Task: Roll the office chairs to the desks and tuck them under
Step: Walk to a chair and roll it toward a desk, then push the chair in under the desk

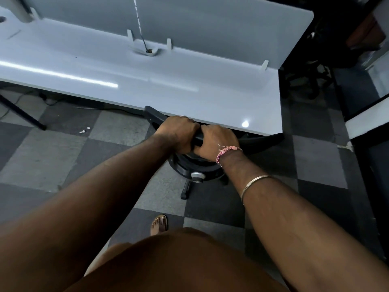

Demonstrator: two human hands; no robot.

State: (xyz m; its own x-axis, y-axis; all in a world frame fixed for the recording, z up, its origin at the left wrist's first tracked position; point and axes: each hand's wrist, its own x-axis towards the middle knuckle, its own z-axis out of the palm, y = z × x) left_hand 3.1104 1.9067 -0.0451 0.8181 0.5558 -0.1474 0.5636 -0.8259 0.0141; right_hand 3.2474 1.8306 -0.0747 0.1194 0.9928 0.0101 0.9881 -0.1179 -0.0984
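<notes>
One black plastic office chair (261, 142) is being observed, its seat largely hidden beneath the front edge of one glossy white rectangular desk (189, 85). Its curved top rail is being gripped by two hands, side by side and touching: the left hand (177, 131) and the right hand (216, 142), fingers curled over it. One silver adjustment knob (197, 177) and one castor leg (186, 189) are being shown below.
</notes>
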